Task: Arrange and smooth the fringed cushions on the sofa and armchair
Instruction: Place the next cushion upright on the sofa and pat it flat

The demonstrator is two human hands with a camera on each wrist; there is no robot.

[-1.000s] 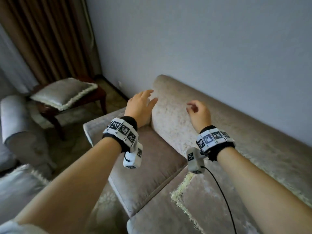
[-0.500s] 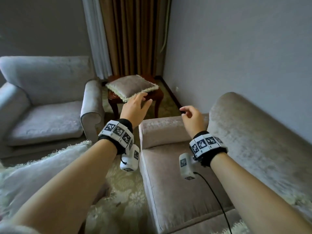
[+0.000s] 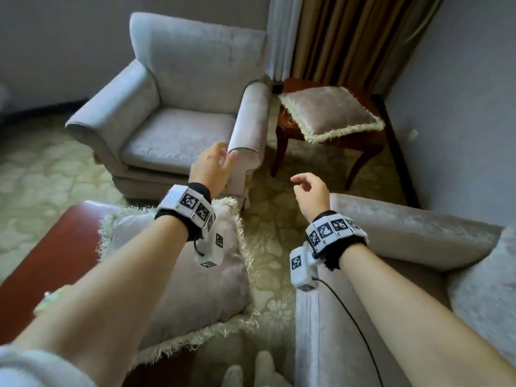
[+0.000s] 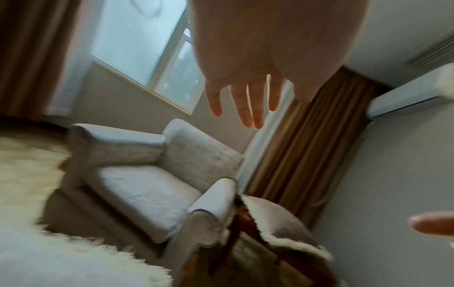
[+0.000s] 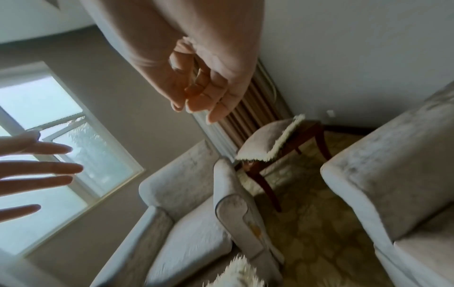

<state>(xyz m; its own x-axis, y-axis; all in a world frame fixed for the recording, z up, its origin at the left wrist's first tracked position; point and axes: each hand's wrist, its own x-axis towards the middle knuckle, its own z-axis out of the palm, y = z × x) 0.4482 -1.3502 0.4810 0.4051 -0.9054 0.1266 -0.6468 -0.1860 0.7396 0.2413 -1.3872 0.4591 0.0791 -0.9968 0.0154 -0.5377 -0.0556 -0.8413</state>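
A fringed cushion [image 3: 206,277] lies on the red-brown coffee table [image 3: 47,247] under my left forearm. A second fringed cushion [image 3: 329,113] sits on the wooden side table [image 3: 363,143] by the curtain; it shows too in the left wrist view [image 4: 277,219] and right wrist view [image 5: 265,143]. The pale armchair [image 3: 178,113] has nothing on its seat. The sofa arm [image 3: 413,233] is at lower right. My left hand [image 3: 215,163] hovers in the air with fingers [image 4: 248,104] straight, holding nothing. My right hand [image 3: 307,188] hangs with fingers [image 5: 211,97] loosely curled and holds nothing.
Patterned carpet [image 3: 268,219] fills the gap between armchair, sofa and coffee table. Brown curtains [image 3: 349,37] hang in the corner behind the side table. My feet in white socks [image 3: 251,370] show at the bottom edge.
My view has swung left from the sofa toward the armchair and side table. Both hands came along, still holding nothing, and the cushion on the coffee table has come into view.
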